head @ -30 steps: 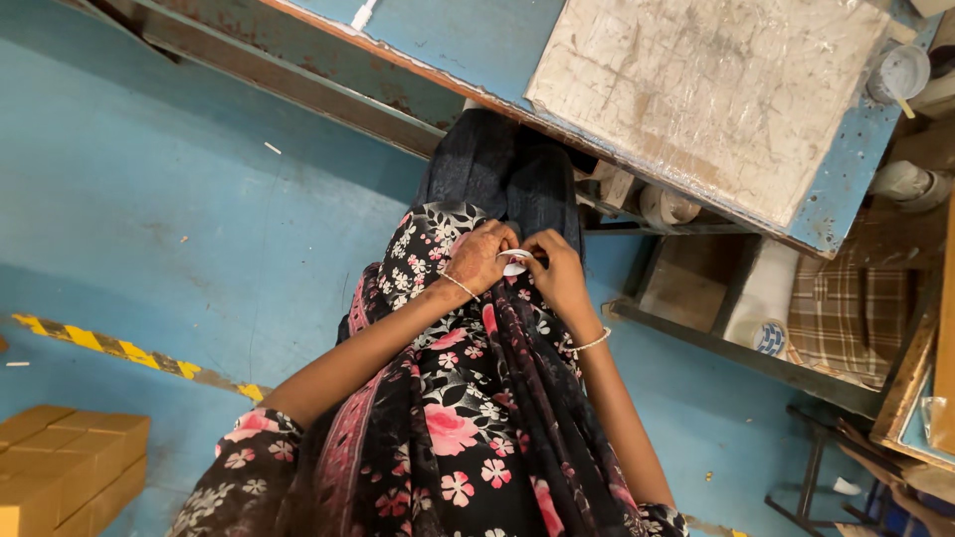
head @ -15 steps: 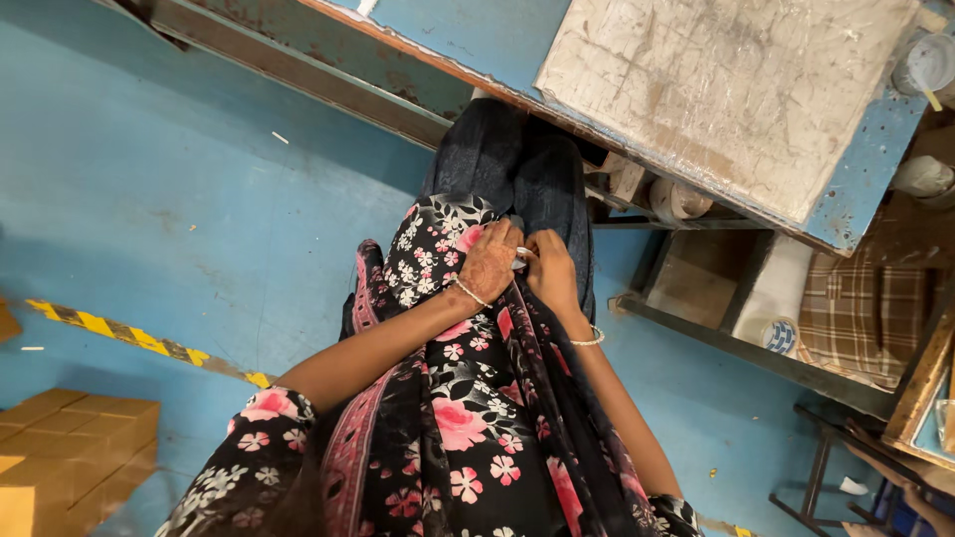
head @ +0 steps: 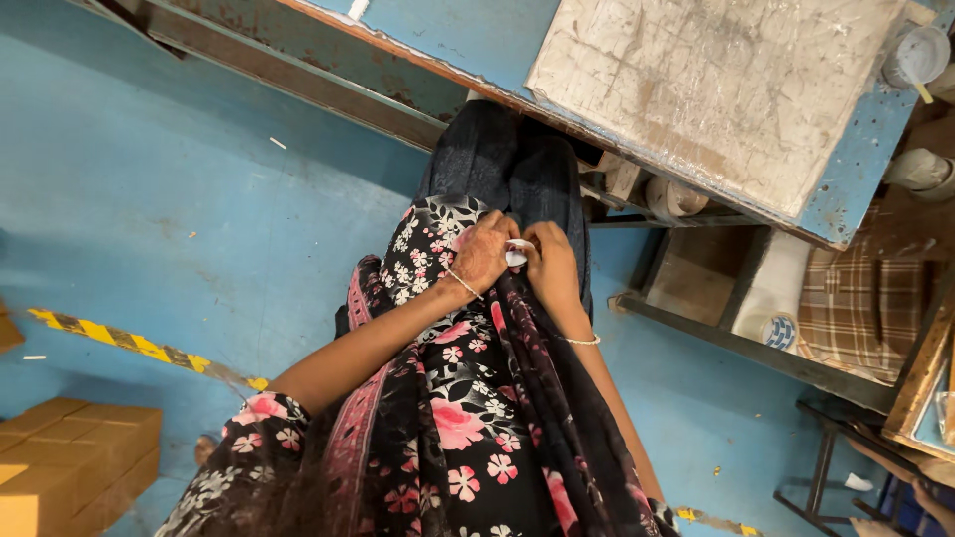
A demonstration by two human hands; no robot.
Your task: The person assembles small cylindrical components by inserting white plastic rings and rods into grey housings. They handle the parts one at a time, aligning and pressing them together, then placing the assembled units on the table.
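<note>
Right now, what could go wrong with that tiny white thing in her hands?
The small white piece is pinched between left hand and right hand over the lap. If either grip slips, it may drop into the flowered cloth or onto the blue floor and be hard to find.

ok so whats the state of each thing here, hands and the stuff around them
left hand: closed on small white object, at lap
right hand: pinching same small white object
small white object: held between both hands
white cup: upright on blue workbench, stick inside
cardboard boxes: closed, on floor
</note>
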